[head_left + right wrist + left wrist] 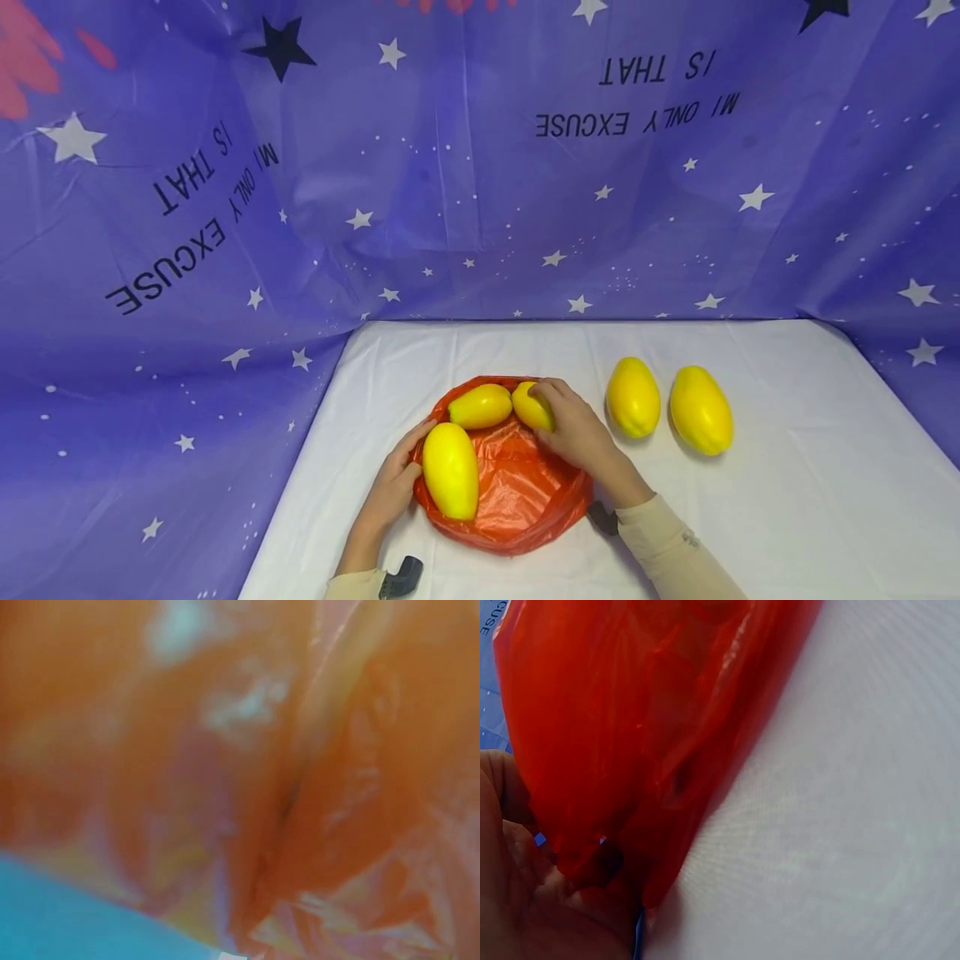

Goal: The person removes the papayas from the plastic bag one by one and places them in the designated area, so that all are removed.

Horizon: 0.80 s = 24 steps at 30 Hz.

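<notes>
1. Overhead, head view: white cloth-covered table (787, 500), walled on the far and left sides by a purple star-printed sheet (225, 208) bearing black upside-down lettering.
2. Orange plastic bag (525, 492) lies near the table's near edge, left of centre. Three yellow fruits lie on it: one at its left edge (451, 469), one at its far edge (481, 406), one just right of that (529, 406).
3. Left hand (396, 483) curls round the bag's left edge beside the nearest fruit. Right hand (576, 429) grips the rightmost fruit on the bag.
4. Two more yellow fruits (633, 397) (701, 409) lie on the cloth right of the bag, side by side.
5. Left wrist view: bag's crumpled plastic (630, 735) pinched by the fingers (525, 900); white cloth (840, 825) to the right.
6. Right wrist view: blurred orange plastic (337, 787) fills the frame; hand not visible.
</notes>
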### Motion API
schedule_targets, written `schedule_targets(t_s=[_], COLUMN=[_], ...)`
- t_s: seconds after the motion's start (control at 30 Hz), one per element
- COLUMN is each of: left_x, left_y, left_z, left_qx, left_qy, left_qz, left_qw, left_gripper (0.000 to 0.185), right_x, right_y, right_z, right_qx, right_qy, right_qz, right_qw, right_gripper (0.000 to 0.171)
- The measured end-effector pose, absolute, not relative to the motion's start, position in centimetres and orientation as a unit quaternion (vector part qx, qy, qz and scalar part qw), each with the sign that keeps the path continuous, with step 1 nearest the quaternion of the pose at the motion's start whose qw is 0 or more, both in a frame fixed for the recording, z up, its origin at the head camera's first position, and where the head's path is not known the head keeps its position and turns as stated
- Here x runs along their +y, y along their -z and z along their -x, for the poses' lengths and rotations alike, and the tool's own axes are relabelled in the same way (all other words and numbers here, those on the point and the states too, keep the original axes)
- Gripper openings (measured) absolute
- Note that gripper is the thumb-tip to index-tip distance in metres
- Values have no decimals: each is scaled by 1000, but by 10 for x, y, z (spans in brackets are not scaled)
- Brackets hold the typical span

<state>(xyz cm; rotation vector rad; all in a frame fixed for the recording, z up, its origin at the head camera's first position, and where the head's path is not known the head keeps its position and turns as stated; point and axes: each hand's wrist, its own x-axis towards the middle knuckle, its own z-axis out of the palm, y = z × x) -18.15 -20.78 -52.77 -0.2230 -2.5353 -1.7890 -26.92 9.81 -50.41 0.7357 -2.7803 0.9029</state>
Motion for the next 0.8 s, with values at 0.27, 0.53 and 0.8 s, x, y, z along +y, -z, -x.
schedule_targets(t_s=[0.27,0.53,0.8], left_x=[-203,-203,-204], left_y=[513,513,512], left_z=[175,175,176], left_qx=[-813,-812,-812], left_qy=[578,580,579], left_qz=[72,70,77], left_qw=[5,2,5], left_gripper=[65,65,65], right_x=[105,116,133], right_y=[491,466,447], right_z=[260,253,250], right_qx=[-911,-897,-890], right_qy=[-307,-335,-349], right_qz=[-257,-251,-238], right_qw=[100,144,174], right_gripper=[59,61,63])
